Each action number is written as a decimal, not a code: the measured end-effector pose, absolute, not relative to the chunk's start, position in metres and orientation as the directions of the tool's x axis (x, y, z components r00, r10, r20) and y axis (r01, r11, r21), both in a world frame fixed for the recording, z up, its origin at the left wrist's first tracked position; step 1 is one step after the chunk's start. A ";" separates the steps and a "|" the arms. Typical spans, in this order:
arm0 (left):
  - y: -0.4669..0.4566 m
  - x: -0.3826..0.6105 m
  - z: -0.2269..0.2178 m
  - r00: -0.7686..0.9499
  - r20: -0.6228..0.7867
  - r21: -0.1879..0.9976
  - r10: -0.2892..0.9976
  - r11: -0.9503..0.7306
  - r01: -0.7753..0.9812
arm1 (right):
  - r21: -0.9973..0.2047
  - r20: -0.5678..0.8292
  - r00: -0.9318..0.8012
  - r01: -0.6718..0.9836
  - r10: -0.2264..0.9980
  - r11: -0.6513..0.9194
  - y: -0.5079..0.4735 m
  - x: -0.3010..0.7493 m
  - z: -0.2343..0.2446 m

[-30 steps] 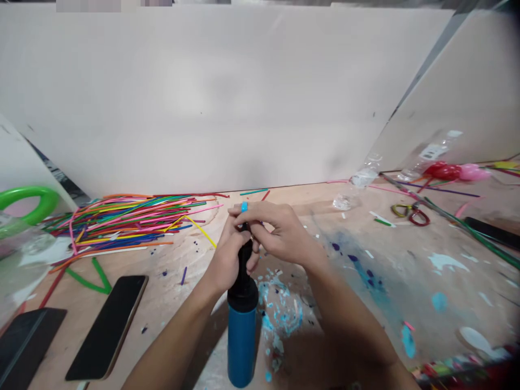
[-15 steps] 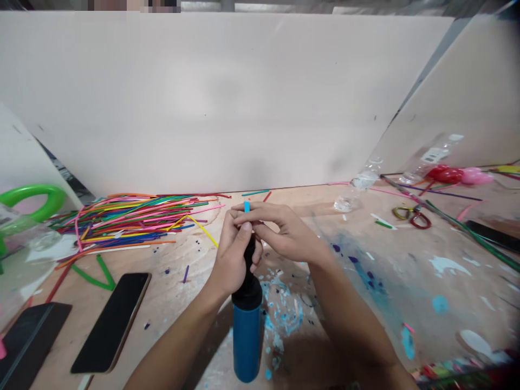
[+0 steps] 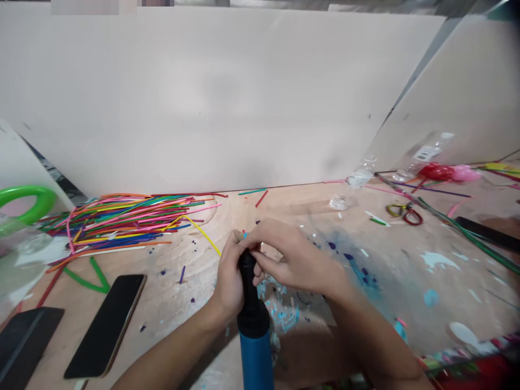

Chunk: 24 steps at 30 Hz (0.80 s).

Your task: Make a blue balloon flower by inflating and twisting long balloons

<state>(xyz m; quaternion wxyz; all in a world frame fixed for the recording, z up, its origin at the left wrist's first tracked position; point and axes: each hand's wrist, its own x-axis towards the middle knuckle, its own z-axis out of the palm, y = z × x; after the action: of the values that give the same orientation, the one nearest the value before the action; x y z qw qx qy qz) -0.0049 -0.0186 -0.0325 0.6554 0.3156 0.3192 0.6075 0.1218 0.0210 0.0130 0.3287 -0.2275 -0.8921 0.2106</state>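
A balloon hand pump (image 3: 257, 357) with a blue barrel and a black neck points away from me, its lower end cut off by the frame. My left hand (image 3: 232, 273) is closed around the black neck near the nozzle. My right hand (image 3: 286, 252) pinches at the nozzle tip, its thumb and fingers bent together. A tiny bit of light blue balloon (image 3: 245, 234) shows between the hands at the tip. Most of it, and the nozzle end, are hidden by the fingers.
Long uninflated balloons (image 3: 134, 216) in many colours lie in a pile at the left. A phone (image 3: 108, 325) rests nearer me. Scissors (image 3: 406, 212), clear bottles (image 3: 430, 149) and balloon scraps lie to the right. A white panel (image 3: 227, 97) stands behind the table.
Both hands and the pump have come lower in view and nearer me. The light blue piece that stuck up above the fingers is now almost covered by them.
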 end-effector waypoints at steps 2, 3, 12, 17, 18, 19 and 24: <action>-0.023 -0.006 -0.032 0.047 -0.030 0.800 0.998 0.052 -0.598 | -0.523 0.530 -0.672 0.222 0.517 0.823 0.020 0.120 0.012; -0.025 -0.007 -0.031 0.040 -0.020 0.801 0.999 0.040 -0.598 | -0.519 0.561 -0.657 0.194 0.504 0.832 0.020 0.119 0.012; -0.037 -0.011 -0.035 -0.002 -0.016 0.888 1.000 0.014 -0.459 | -0.489 0.647 -0.573 0.194 0.503 0.850 0.015 0.118 0.008; -0.041 -0.015 -0.036 -0.059 0.112 0.945 0.992 -0.125 -0.301 | -0.462 0.689 -0.542 0.184 0.481 0.868 0.012 0.119 0.009; -0.041 -0.017 -0.037 -0.068 0.151 0.956 0.986 -0.163 -0.242 | -0.453 0.697 -0.538 0.180 0.473 0.873 0.011 0.120 0.010; -0.041 -0.019 -0.037 -0.071 0.191 0.963 0.979 -0.201 -0.181 | -0.445 0.704 -0.536 0.178 0.465 0.878 0.011 0.120 0.011; -0.040 -0.023 -0.030 -0.049 0.366 0.930 0.929 -0.364 0.050 | -0.402 0.732 -0.533 0.165 0.425 0.900 0.010 0.122 0.011</action>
<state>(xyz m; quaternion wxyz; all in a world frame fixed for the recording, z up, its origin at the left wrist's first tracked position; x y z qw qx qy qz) -0.0227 -0.0401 -0.0298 0.3738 0.5795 0.4223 0.5883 0.1216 0.0101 0.0109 0.4521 -0.1709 -0.8636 0.1434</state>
